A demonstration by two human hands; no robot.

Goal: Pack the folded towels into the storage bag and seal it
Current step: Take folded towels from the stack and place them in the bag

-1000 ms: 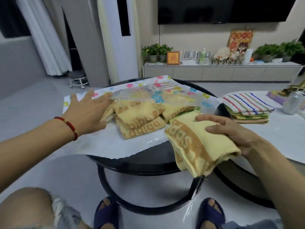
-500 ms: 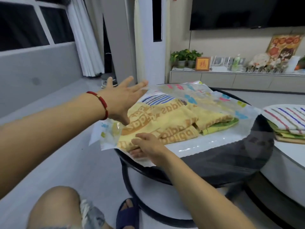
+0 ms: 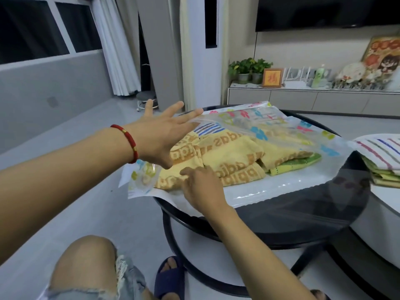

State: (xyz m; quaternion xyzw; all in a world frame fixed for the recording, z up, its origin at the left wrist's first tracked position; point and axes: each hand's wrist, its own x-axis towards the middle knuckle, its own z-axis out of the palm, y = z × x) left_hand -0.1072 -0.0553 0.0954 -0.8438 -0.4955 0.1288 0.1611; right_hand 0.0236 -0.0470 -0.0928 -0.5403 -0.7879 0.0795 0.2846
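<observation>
Sitting low in the frame you get a bare knee (image 3: 86,263) in ripped denim and a dark slipper (image 3: 170,278) at bottom centre, on the grey floor. Just above that, the right hand (image 3: 203,189) comes in from the lower right with fingers bent down, pressing on the near edge of the yellow towels (image 3: 229,156); it's resting on them, not clamped around anything as far as I can see. Those towels sit in the middle of the frame, tucked between the layers of the bag (image 3: 287,128), a clear plastic one with coloured flower prints lying flat on the round black table (image 3: 303,213). A green towel (image 3: 296,163) pokes out at the right under the yellow ones, and a blue-striped one (image 3: 207,128) shows further back. The left hand (image 3: 160,135), red bracelet (image 3: 129,141) on the wrist, is spread wide open at centre left, fingertips touching the lifted top flap at the bag's mouth. The two hands are apart, left above right. At the right edge a separate stack (image 3: 381,159) of striped towels waits on a white surface. Further back there's a low cabinet (image 3: 303,98) with plants (image 3: 249,68), and a dark TV (image 3: 324,11) at upper right.
</observation>
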